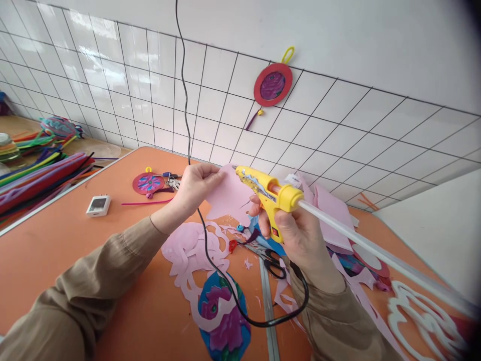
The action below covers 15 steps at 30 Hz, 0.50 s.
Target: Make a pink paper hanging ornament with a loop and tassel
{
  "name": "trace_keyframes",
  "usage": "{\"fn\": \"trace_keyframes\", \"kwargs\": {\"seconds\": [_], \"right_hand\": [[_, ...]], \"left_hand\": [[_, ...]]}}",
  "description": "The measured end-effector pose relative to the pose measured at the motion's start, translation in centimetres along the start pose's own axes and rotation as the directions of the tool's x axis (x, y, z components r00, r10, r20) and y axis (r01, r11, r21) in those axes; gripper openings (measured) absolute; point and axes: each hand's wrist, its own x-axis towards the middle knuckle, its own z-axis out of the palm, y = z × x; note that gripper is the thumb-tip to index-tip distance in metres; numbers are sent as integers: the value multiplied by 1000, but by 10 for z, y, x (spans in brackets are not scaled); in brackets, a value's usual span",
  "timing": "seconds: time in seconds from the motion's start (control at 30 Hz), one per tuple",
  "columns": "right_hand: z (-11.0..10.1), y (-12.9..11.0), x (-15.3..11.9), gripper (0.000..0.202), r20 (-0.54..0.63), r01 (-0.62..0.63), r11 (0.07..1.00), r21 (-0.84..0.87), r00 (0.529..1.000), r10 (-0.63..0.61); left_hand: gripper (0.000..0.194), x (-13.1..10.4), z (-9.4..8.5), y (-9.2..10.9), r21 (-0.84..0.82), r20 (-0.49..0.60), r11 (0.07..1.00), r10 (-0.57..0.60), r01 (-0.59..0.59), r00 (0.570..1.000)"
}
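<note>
Brown cloth sleeves [82, 296] rise from below both grips, the right one beneath a long translucent glue stick [376, 249] that runs back from the right hand's grip. Below and between the hands, an oval of blue fabric with a purple flower [227, 336] lies on the orange tabletop [150, 321], a curl of pink on top. Scissors with black handles [266, 253] rest under the right grip, and tangled pale pink scraps [188, 245] sit under the left. The right hand [306, 240] is wrapped around the handle of a yellow plastic glue gun [265, 186], its black cable [206, 245] looping down and passing behind the left wrist. Facing it, the left hand [199, 185] pinches a pale pink sheet [231, 193]; the gun's tip is at the sheet's far edge, though contact cannot be told. Beyond and above the gun, a red ring-shaped ornament [273, 86] is against the white tiled wall [214, 75].
</note>
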Motion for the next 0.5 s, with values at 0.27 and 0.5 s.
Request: {"fn": "trace_keyframes", "kwargs": {"seconds": [0.27,0.5], "right_hand": [[2,-3,1,52,-26,-17,998,-52,1000,16],[3,-5,0,58,-45,-18,996,-85,999,14]], "left_hand": [[28,-1,1,-1,-3,6,999,38,-38,999],[28,-1,1,0,-17,18,999,35,-34,999]]}}
